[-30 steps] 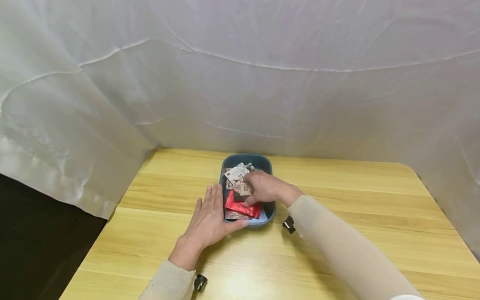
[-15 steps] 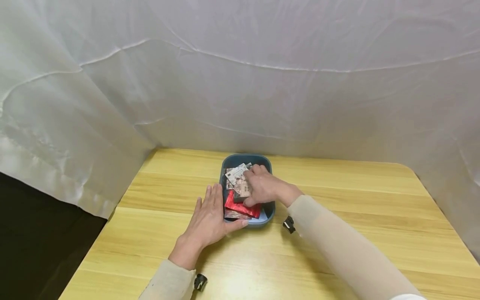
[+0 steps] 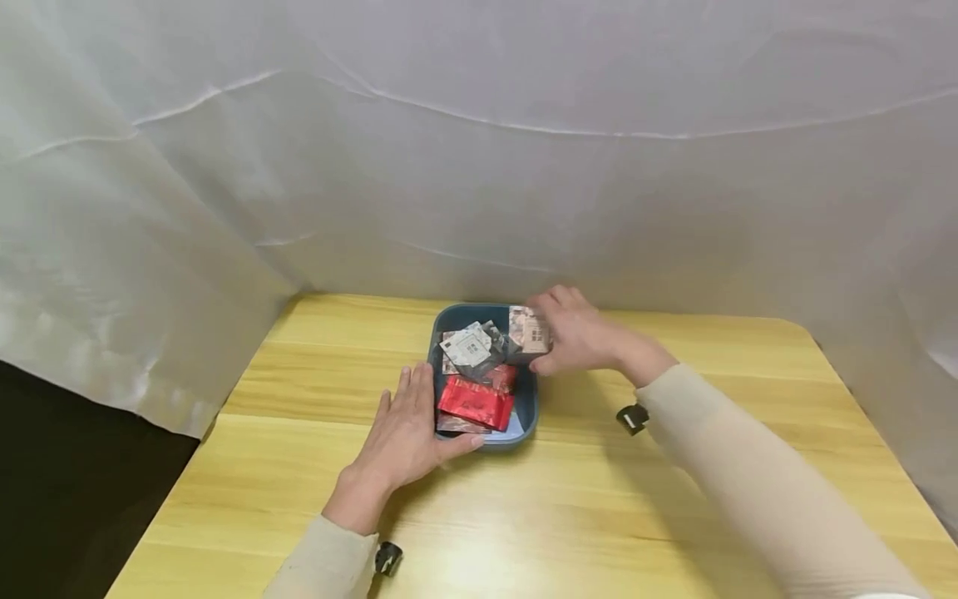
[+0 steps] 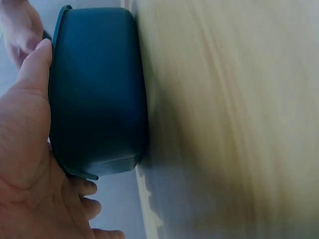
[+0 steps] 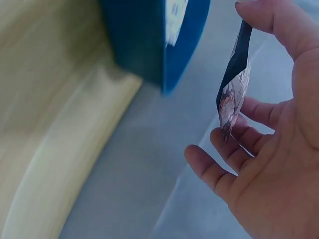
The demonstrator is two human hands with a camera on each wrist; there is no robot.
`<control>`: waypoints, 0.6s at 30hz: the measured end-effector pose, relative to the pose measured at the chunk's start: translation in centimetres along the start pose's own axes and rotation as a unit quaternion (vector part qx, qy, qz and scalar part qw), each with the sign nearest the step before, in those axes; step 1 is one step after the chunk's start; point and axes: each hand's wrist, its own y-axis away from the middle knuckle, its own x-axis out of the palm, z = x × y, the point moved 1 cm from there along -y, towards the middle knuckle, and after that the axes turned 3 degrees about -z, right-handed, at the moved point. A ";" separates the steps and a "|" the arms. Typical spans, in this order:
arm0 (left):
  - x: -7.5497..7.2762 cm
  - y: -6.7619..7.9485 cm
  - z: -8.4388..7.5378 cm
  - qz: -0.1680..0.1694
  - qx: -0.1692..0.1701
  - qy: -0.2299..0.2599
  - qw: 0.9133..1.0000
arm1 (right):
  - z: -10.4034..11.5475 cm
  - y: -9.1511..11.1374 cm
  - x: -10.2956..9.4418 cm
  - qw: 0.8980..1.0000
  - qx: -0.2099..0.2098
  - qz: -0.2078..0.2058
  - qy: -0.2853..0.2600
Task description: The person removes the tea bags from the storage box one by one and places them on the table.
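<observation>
A blue plastic bin (image 3: 527, 423) stands on the table, with a red sachet (image 3: 476, 403), a white patterned packet (image 3: 467, 346) and several other flat packets inside. My left hand (image 3: 404, 437) rests against the bin's left side, fingers straight and thumb along the near rim; the left wrist view shows the bin's outer wall (image 4: 99, 89) beside the palm. Over the bin's right rim, my right hand (image 3: 580, 334) pinches a patterned sachet (image 3: 528, 329) between thumb and fingers. In the right wrist view this sachet (image 5: 234, 89) is seen edge-on, dark on one face.
The wooden table (image 3: 674, 433) extends on both sides of the bin and in front of it. A pale cloth curtain (image 3: 479, 166) hangs behind and at the left. Small black clips (image 3: 632, 418) show at the wrists.
My right hand has lifted the patterned sachet out of the pile and moved right and away from me, uncovering more of the red sachet. The left hand keeps its place at the bin.
</observation>
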 end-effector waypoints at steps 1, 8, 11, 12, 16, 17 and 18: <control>-0.2 0.0 0.2 0.003 0.001 -0.003 1.000 | -0.5 0.2 -0.2 1.000 0.005 -0.001 -0.001; -1.0 0.0 1.6 0.028 0.014 -0.006 0.999 | -3.2 1.1 -0.1 0.999 0.032 0.015 -0.012; -1.0 0.2 1.9 0.036 0.011 -0.001 0.999 | -3.7 1.1 0.5 0.998 0.045 0.029 -0.015; -1.0 0.2 1.9 0.038 0.010 -0.001 0.999 | -3.9 1.0 0.8 0.998 0.047 0.032 -0.014; -1.1 0.5 2.1 0.031 0.006 -0.005 0.999 | -4.1 0.4 2.2 0.998 0.049 0.046 -0.005; -1.1 0.5 2.1 0.029 0.005 -0.006 1.000 | -4.1 0.2 2.6 0.998 0.047 0.052 -0.003; -1.1 0.6 2.2 0.028 0.004 -0.007 1.000 | -4.1 0.0 3.1 0.997 0.044 0.057 -0.002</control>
